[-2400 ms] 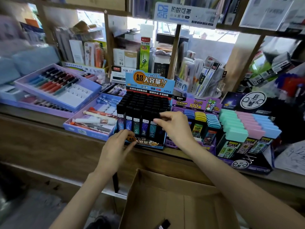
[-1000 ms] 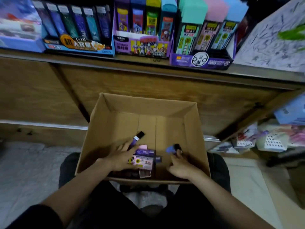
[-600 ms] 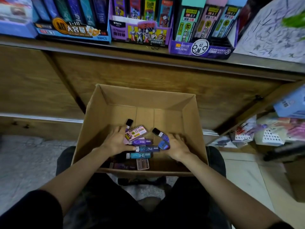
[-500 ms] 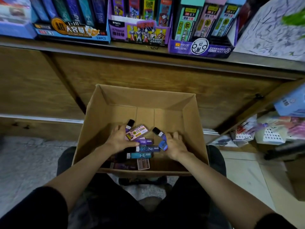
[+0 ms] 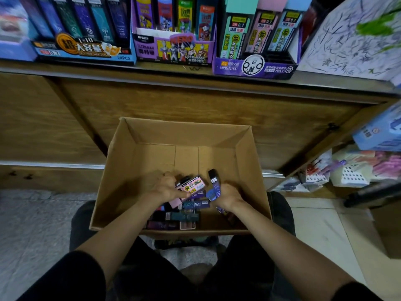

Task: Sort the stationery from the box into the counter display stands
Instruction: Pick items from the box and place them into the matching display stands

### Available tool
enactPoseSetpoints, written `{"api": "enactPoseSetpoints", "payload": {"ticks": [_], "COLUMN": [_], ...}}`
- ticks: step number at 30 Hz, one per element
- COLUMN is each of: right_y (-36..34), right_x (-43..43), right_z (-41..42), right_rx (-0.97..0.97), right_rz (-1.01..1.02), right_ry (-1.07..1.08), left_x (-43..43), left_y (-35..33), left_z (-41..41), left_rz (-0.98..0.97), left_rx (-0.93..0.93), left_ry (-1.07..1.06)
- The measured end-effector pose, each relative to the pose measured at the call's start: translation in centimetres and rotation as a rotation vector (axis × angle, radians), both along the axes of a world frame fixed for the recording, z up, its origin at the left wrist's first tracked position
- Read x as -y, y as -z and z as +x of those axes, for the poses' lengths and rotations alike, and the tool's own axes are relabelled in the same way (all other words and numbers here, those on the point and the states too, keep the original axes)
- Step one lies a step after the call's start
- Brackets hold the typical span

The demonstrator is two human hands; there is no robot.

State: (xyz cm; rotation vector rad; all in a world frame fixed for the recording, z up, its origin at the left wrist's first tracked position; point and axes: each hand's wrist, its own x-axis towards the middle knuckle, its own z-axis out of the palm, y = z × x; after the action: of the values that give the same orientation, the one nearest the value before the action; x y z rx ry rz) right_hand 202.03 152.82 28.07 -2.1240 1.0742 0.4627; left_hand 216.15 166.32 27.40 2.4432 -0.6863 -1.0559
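Both hands have come down from the counter stands into the cardboard box (image 5: pixel 186 133), which sits on the floor (image 5: pixel 32 224) between the person's knees, against the wooden counter (image 5: pixel 195 98). Grey speckled flooring lies to the left and pale tile to the right. Along the counter's front edge stand three displays side by side: a blue stand (image 5: pixel 84 49) of dark cases at the left, an Ultraman stand (image 5: pixel 173 49) in the middle and a purple stand (image 5: pixel 253 66) of pastel-capped cases at the right, with a scribbled sheet (image 5: pixel 351 40) beyond it. A low side shelf (image 5: pixel 347 170) at the right holds mixed goods.

Inside the box, loose lead cases (image 5: pixel 184 217) lie heaped along its near edge. The left hand (image 5: pixel 167 190) curls its fingers round a pink case (image 5: pixel 191 185) and more behind it. The right hand (image 5: pixel 227 194) grips a blue case (image 5: pixel 213 192) just beside a black-capped case (image 5: pixel 213 177); whether it holds that one too I cannot tell.
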Motion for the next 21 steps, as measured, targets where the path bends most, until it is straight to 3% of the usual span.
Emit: {"api": "enactPoseSetpoints", "payload": {"ticks": [3,5,9,11,15,18,21], "right_y": [-0.2,0.0,0.2,-0.1,-1.7,-3.2,-4.9], "right_x": [0.2,0.4,0.8,1.0,1.1,1.0,0.3], "right_z": [-0.1,-0.2,-0.7,-0.7,-0.1,0.7,1.9], "right_rx": [0.076,0.132,0.297,0.378,0.52,0.605,0.727], "right_rz": [0.029,0.078,0.309,0.391,0.602,0.728,0.818], "right_ry": [0.084,0.111,0.28,0.38,0.653,0.717,0.741], "left_x": [0.2,0.1,-0.3,-0.5,-0.5,-0.1,0.6], "left_y": [0.0,0.0,-0.3,-0.3,-1.4,-3.0,-4.3], "left_z": [0.0,0.1,0.4,0.4,0.2,-0.1,-0.7], "left_rz": [-0.003,-0.068,-0.188,-0.27,-0.423,-0.628,-0.695], "left_rx": [-0.033,-0.17,-0.322,-0.375,-0.26,-0.381,-0.437], "left_ry": [0.069,0.046,-0.024,-0.093,-0.265,-0.445,-0.516]}}
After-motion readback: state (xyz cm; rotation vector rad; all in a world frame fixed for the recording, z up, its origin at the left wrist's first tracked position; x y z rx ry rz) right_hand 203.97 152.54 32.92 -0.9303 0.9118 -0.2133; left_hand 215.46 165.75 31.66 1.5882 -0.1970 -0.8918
